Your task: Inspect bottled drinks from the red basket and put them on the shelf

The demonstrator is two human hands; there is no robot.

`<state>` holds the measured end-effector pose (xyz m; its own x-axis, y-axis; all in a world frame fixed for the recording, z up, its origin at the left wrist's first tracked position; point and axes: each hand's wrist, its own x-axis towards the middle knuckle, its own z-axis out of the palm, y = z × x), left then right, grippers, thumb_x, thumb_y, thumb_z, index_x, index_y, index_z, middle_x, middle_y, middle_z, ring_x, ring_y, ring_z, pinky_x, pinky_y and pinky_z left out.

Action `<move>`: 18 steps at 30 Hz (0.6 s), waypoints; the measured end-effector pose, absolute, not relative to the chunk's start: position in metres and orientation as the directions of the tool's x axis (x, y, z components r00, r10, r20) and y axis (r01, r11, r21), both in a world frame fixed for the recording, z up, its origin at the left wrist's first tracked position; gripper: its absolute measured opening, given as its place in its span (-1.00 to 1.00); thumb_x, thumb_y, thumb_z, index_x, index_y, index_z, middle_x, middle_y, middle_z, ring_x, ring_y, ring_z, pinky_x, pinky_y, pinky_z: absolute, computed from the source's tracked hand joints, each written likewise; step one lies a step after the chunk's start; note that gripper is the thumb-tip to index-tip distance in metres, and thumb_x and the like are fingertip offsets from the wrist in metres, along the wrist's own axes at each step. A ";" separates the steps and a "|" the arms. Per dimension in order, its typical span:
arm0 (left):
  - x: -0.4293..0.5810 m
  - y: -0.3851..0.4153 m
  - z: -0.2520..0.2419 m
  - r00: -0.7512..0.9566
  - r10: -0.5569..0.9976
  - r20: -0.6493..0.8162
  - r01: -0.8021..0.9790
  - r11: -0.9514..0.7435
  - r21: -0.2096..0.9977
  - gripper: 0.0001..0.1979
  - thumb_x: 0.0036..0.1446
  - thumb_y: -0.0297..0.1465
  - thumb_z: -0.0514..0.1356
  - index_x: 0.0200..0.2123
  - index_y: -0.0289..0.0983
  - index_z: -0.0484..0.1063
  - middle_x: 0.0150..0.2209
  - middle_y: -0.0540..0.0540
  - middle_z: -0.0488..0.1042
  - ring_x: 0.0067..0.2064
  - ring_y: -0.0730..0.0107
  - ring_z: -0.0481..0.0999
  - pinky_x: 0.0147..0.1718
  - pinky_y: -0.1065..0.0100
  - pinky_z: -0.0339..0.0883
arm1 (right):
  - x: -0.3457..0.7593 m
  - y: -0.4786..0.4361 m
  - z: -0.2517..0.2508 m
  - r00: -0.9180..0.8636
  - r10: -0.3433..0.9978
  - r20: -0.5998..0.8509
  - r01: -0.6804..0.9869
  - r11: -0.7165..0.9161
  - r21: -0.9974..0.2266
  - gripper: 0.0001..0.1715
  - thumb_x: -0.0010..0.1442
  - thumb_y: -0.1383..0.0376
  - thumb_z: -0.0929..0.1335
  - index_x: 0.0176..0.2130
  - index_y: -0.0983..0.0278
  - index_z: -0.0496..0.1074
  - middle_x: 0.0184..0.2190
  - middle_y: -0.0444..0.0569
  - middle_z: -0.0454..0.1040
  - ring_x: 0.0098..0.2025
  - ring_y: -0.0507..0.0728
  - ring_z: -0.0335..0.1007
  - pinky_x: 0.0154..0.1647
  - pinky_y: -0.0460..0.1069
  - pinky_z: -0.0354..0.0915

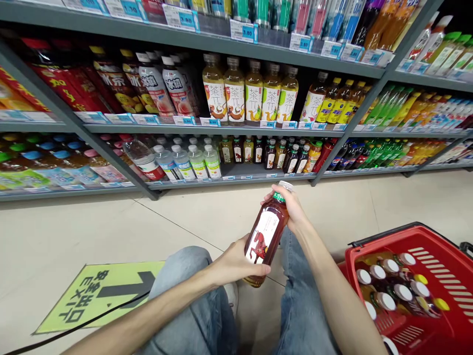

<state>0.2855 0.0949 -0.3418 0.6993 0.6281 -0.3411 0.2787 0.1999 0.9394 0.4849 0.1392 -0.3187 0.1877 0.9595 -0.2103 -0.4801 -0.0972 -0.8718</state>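
A large bottle of dark reddish-brown tea [266,234], with a white label and a white cap, is held tilted above the floor between my knees. My left hand [240,259] is wrapped round its lower part, thumb across the front of the label. Up at the neck, just below the cap, my right hand [288,204] grips it from the right side. Beyond the bottle, the bottom shelf [254,172] carries smaller dark tea bottles [271,154] and clear bottles with white caps [197,160].
To my right stands a red shopping basket [417,234] holding several bottles with white and yellow caps. Shelves of drinks with price tags [244,31] run across the front. A yellow-green exit sign [92,296] lies on the floor at left, crossed by a black cable [79,325].
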 end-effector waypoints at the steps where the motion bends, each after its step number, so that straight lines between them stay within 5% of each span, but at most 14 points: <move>1: 0.286 0.095 -0.341 0.700 0.627 -0.342 0.278 0.203 0.939 -0.44 -0.11 -0.34 0.48 -0.03 -0.26 0.40 -0.16 -0.02 0.57 -0.17 0.33 0.51 -0.17 0.33 0.40 | 0.485 0.139 -0.319 0.192 0.958 -0.212 -0.481 -0.097 -0.871 -0.64 0.00 0.09 0.56 -0.47 0.31 0.49 -0.45 0.03 0.61 -0.38 0.21 0.60 -0.37 0.01 0.48; 18: 0.284 0.095 -0.342 0.696 0.637 -0.333 0.332 0.125 0.935 -0.44 -0.09 -0.25 0.48 -0.03 -0.26 0.40 -0.21 0.02 0.55 -0.22 0.36 0.47 -0.22 0.35 0.38 | 0.478 0.134 -0.307 0.289 0.933 -0.214 -0.476 -0.054 -0.878 -0.61 -0.05 0.12 0.58 -0.42 0.29 0.42 -0.56 -0.05 0.56 -0.48 0.17 0.56 -0.43 -0.01 0.46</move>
